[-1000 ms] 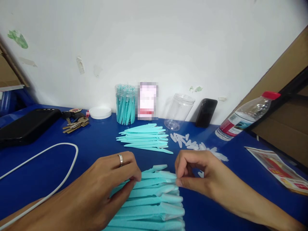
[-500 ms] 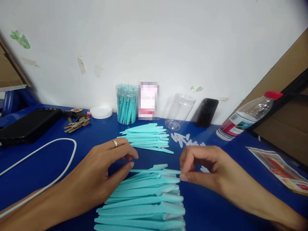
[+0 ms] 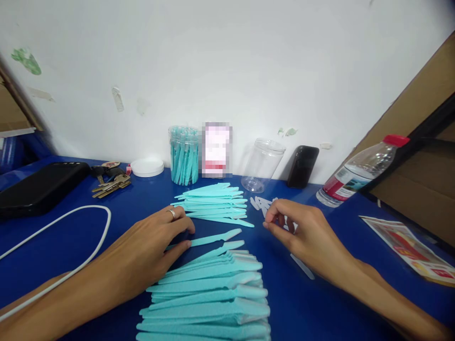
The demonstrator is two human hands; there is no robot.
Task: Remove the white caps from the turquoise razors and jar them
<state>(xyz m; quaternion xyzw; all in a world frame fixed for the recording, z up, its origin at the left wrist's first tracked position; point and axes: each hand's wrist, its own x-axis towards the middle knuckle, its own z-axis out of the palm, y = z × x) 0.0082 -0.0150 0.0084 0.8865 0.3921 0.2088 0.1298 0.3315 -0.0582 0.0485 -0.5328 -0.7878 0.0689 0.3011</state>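
Note:
My left hand (image 3: 159,246) has its thumb and fingers closed around the handle of a teal eyebrow razor (image 3: 209,239), whose pale tip points right. Just below lies a large stack of similar razors (image 3: 209,303), side by side. A smaller row of razors (image 3: 213,203) rests beyond my left fingers. My right hand (image 3: 298,225) is pinched over a pile of small translucent covers (image 3: 261,204), partly hiding them; whatever is between its fingertips I cannot make out. One loose cover (image 3: 303,267) lies below my right hand.
Along the wall stand a jar full of razors (image 3: 184,156), a blurred upright card or screen (image 3: 216,149), a tilted clear jar (image 3: 263,166) and a black phone (image 3: 303,166). A bottle (image 3: 359,175) leans right. Left are a white lid (image 3: 147,167), keys (image 3: 112,184) and a white cable (image 3: 106,222).
My right hand has moved up and away from the razor stack to the covers. The razor in my left hand now sits apart, above the stack. The view has shifted slightly.

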